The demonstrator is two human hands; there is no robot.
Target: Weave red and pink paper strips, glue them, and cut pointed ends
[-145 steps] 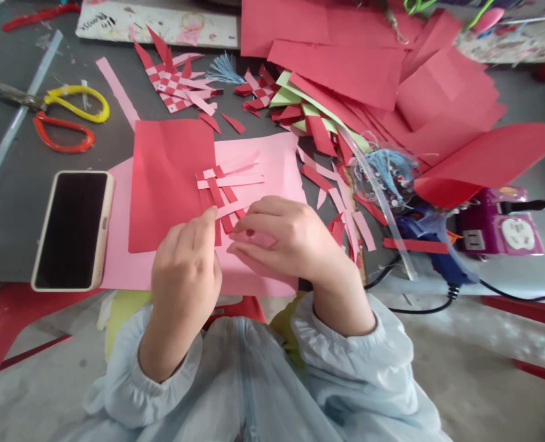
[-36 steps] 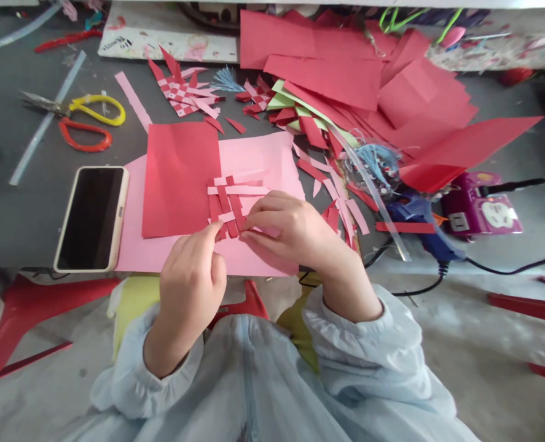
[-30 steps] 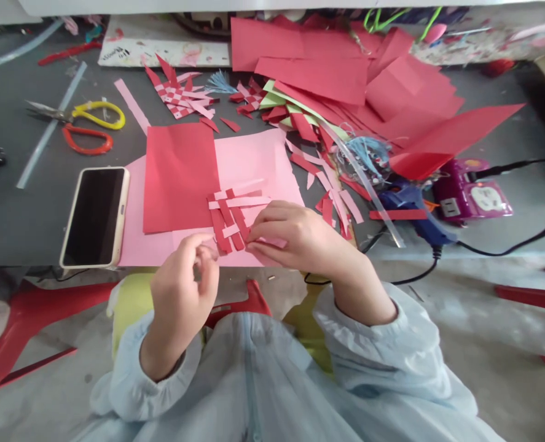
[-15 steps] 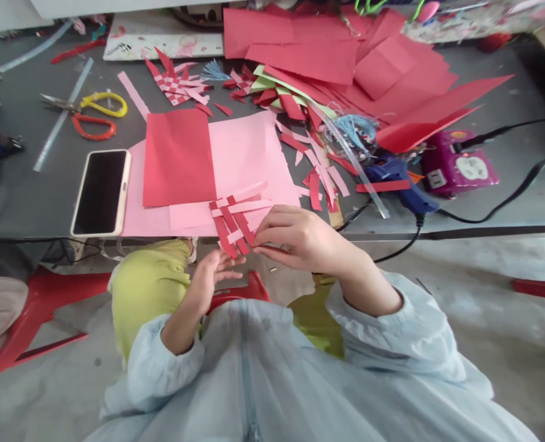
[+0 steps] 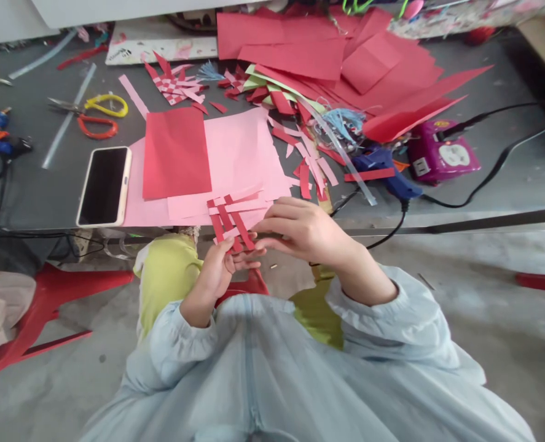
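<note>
A small lattice of woven paper strips, red crossed with pink, hangs over the table's front edge between my hands. My left hand pinches its lower left end, thumb on top and the other fingers beneath. On the right, my right hand grips the lattice's right side between thumb and fingers; its exact fingertip contact is partly hidden. Just behind the lattice lie a pink paper sheet and a red paper sheet on top of it.
A phone and scissors lie to the left. Paper scraps, a glue gun and a purple box with cords are on the right. Red sheets pile up at the back. A finished-looking woven piece lies behind.
My left hand has moved up and right and closed on the lower end of the woven strips. My right hand keeps its grip. The whole view has shifted slightly.
</note>
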